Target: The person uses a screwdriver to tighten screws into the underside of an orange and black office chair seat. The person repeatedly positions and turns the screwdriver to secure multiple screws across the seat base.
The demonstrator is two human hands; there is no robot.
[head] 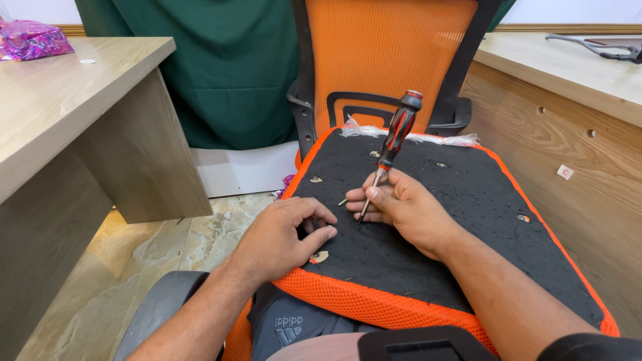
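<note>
An orange mesh office chair lies tipped toward me, its black felt seat underside [461,220] facing up. My right hand [404,210] grips the metal shaft of a red and black screwdriver [396,137], whose handle stands up and leans away, tip down on the felt. My left hand [284,234] rests curled on the seat's near left part, fingertips pinched together beside the screwdriver tip; whether it holds a small part I cannot tell. A small metal fitting [320,256] shows just under this hand.
A wooden desk [73,120] stands at the left, another wooden counter [568,73] at the right with a grey tool on top. A green cloth [234,73] hangs behind. Chair armrests [167,301] lie near my lap. Stone floor at lower left.
</note>
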